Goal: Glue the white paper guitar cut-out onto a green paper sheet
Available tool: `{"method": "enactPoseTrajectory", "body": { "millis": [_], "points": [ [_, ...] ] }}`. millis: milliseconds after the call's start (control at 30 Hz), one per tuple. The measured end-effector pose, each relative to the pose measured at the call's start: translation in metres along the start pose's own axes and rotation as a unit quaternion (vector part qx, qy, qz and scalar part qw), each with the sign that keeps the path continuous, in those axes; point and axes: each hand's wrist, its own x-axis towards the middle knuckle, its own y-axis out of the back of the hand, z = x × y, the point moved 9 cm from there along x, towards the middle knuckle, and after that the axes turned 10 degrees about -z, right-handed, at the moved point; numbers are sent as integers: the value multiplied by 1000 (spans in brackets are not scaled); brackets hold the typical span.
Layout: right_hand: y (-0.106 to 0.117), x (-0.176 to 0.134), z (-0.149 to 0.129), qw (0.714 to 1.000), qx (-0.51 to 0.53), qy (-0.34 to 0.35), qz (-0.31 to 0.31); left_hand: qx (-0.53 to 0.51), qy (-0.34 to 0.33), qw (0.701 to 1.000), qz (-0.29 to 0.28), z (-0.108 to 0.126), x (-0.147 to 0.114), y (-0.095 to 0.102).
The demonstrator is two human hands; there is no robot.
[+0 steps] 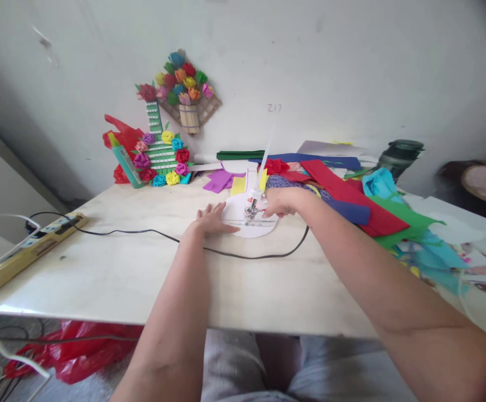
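While the left hand [212, 219] lies flat and open, fingers spread, on the near-left edge of a white paper cutout [249, 220] at the middle of the frame, the right hand [282, 202] is curled closed around a glue gun [256, 204] whose tip touches the cutout's centre. A translucent glue stick [266, 149] juts up and back from the gun toward the wall. Its black cord [243, 255] loops across the pale tabletop [142, 273] to a yellowish power strip [29, 248] at the left edge of the frame. Behind the cutout lie purple paper scraps [219, 180], and to the right a heap of red, blue, green and turquoise paper sheets [368, 206] spreads toward the right edge. In the upper left, a paper-flower craft [161, 159] leans against the wall, with a flower basket piece [186, 89] above it. A dark green bottle [399, 156] stands at the upper right.
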Motion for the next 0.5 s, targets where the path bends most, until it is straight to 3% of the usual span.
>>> {"method": "enactPoseTrajectory", "body": {
  "millis": [300, 500],
  "points": [
    [-1, -8, -4, 1000, -6, 8, 25, -2, 16, 1000, -17, -3, 2, -2],
    [10, -24, 11, 994, 85, 38, 55, 0, -24, 999, -26, 0, 8, -5]
  ]
}}
